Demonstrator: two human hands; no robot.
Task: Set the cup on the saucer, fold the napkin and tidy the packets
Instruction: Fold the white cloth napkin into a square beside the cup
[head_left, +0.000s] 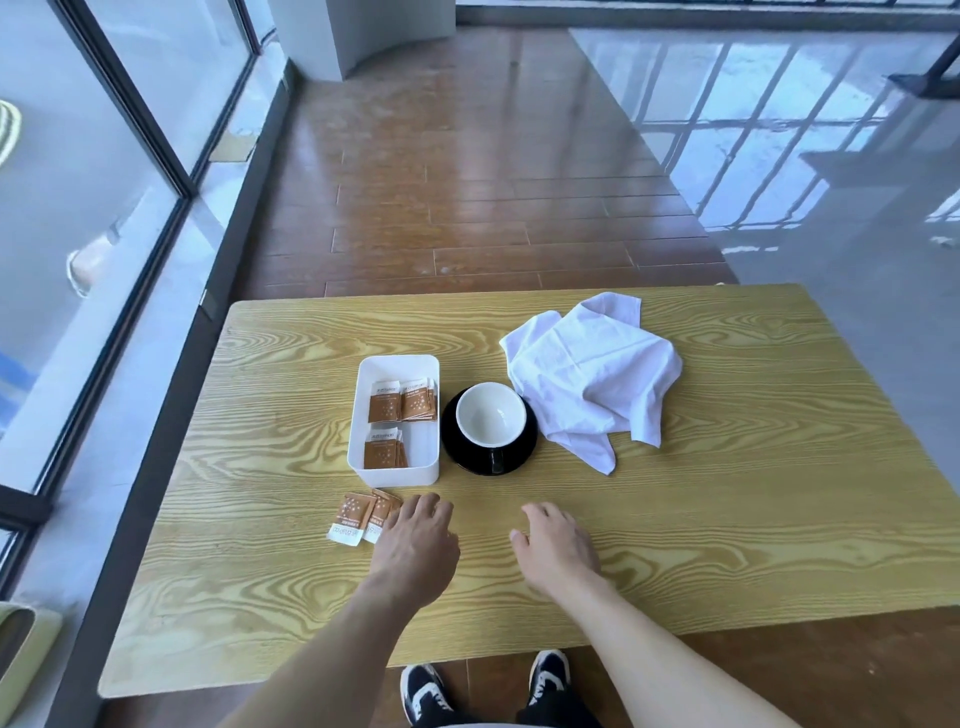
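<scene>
- Head view: the left hand (415, 540) is resting flat and holding nothing, its fingers overlapping the loose sugar packets (358, 519), which are lying just to its left, long axes running away towards the white tray (358, 415) ahead.
- The right hand (558, 545) is lying spread and holding nothing, farther from them.
- The cup (488, 421) is already sitting on the black saucer (524, 447); the crumpled napkin (592, 384) is lying ahead-right.
- The left palm is hiding part of one packet, so I cannot tell their count.
</scene>
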